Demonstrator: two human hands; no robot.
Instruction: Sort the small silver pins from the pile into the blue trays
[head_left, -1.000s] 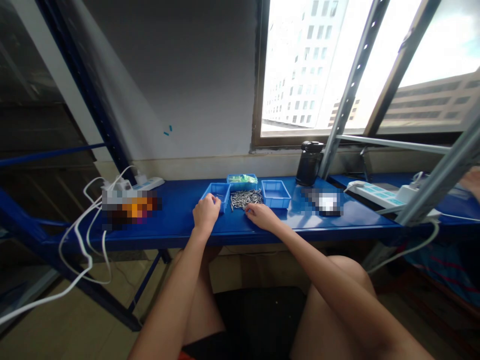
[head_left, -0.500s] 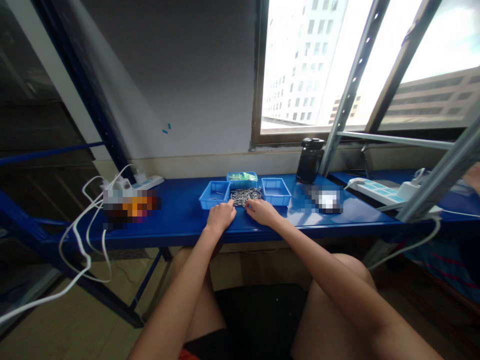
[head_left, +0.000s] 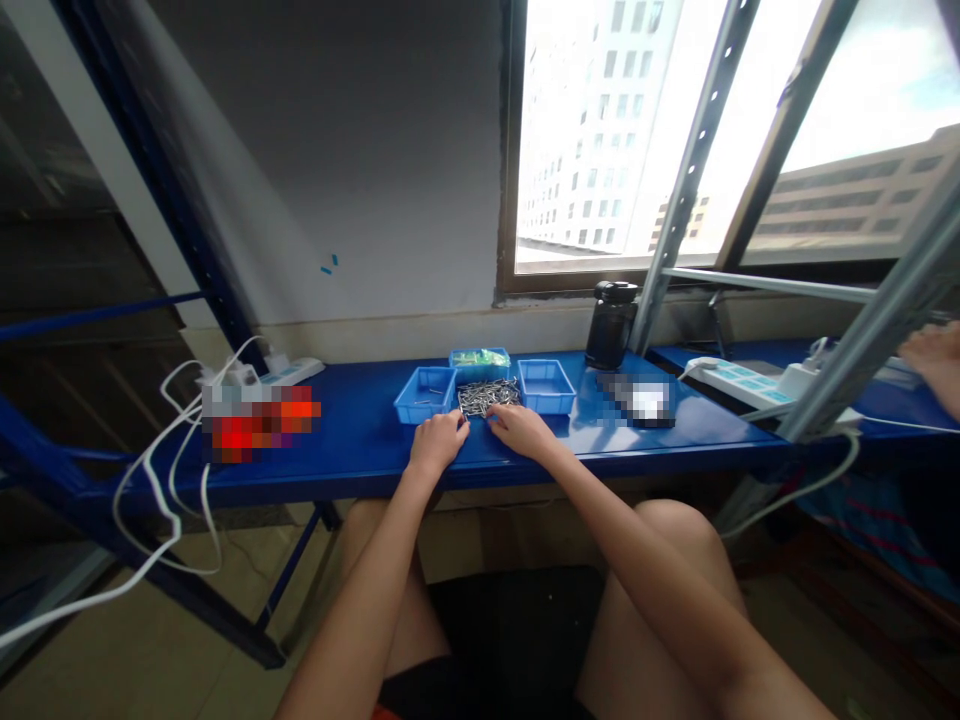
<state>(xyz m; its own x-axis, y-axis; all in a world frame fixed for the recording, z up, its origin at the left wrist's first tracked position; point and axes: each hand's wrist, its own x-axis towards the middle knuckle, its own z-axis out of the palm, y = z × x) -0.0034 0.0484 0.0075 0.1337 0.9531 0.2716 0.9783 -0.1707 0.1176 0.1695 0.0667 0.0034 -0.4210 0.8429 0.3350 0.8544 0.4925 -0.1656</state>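
Note:
A heap of small metal pins (head_left: 487,394) lies on the blue shelf (head_left: 352,445), between two small blue trays, the left tray (head_left: 425,394) and the right tray (head_left: 547,386). My left hand (head_left: 438,440) rests with curled fingers at the heap's near left edge. My right hand (head_left: 521,430) sits at the heap's near right edge, fingers bent onto the pins. What either hand pinches is too small to see. A third blue tray with green contents (head_left: 480,360) stands behind the heap.
A black jar (head_left: 610,324) stands right of the trays by a grey metal upright (head_left: 679,190). White power strips (head_left: 281,372) and cables (head_left: 161,480) lie at the left, another strip (head_left: 731,380) at the right. Another person's hand (head_left: 934,355) shows at the far right.
My left hand has come from the left tray to the near left edge of the pin heap. My right hand has stayed at the heap.

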